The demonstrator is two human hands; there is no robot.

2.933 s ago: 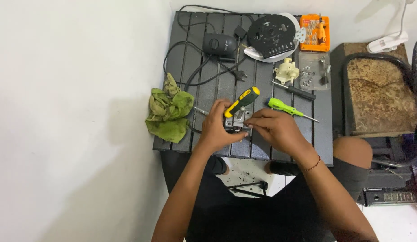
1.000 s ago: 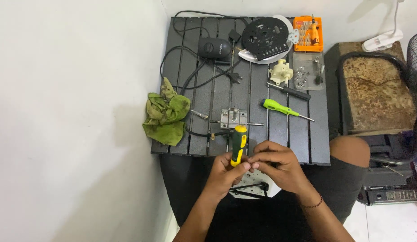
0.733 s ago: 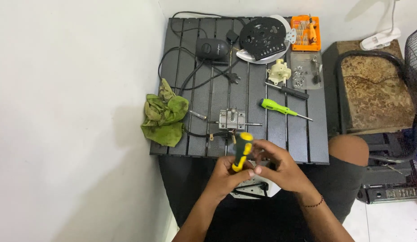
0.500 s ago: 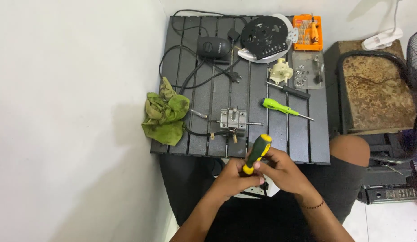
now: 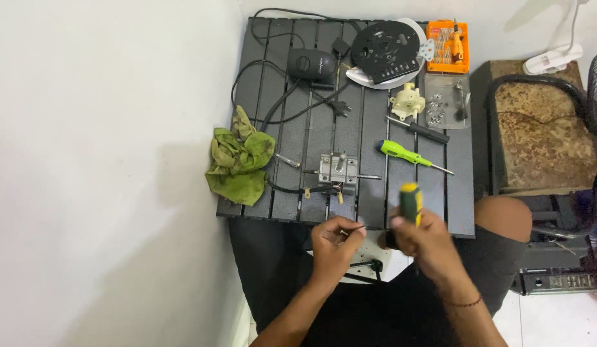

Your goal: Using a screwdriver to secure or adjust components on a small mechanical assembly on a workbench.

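Since the earlier frame the two hands have drawn apart, and the yellow-and-black screwdriver (image 5: pixel 410 204) has shifted from between them to the right hand (image 5: pixel 421 243) alone, its handle now upright and pointing toward 12 o'clock. That hand is blurred by motion; its fingers are wrapped around the lower handle, and the shaft and tip are hidden beneath it. The left hand (image 5: pixel 333 247), at about 9 o'clock from the right, has fingers curled and pinches a thin metal pin (image 5: pixel 354 227), too small to identify. A white part (image 5: pixel 368 266) on the lap is mostly covered by both hands. Both forearms rise from the lower edge to the near edge of the dark slatted table (image 5: pixel 369 193).
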